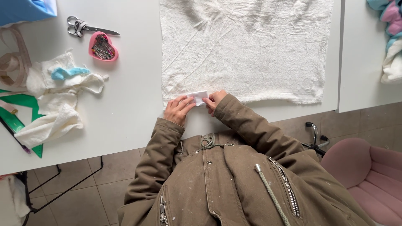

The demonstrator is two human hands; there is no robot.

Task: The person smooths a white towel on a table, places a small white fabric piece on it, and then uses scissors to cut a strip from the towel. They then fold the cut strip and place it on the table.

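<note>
White cloth (247,50): flat on worktop (130,109). Small white folded patch (199,97) at cloth's near edge, pinched between left hand (179,109) and right hand (214,100), both grips clamped on it. Heart-shaped pink pin dish (102,47), scissors (86,28) well left of cloth.

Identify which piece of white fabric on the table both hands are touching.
The large spread cloth: left hand and right hand pinch a fold at its near edge. The crumpled scraps lie untouched, far left.

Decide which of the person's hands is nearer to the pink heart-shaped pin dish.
Left. The left hand rests at the white cloth's near edge, on the side toward the pin dish. The right hand lies beyond it, farther from the dish.
</note>
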